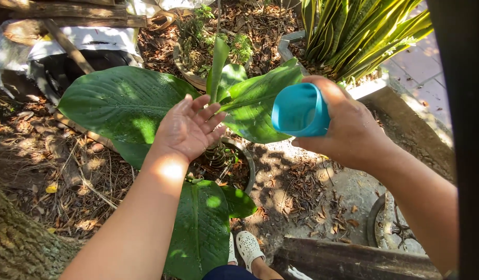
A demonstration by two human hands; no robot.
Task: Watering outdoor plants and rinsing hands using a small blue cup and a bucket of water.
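- The right hand is wrapped around a blue plastic cup, tipped sideways with its mouth facing left, above the broad-leaved potted plant.
- The left hand is open, fingers spread, palm up, holding nothing, over the round pot.
- Large wet leaves hide most of the pot.
- A snake plant stands behind; dry leaf litter covers the ground.
- A white shoe shows below.

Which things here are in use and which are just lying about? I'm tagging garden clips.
In use:
right hand gripping the blue cup, tipped on its side
left hand, open over the big-leaved plant
its pot

Lying about:
spiky plant
small potted plant
wooden planks
dry leaves
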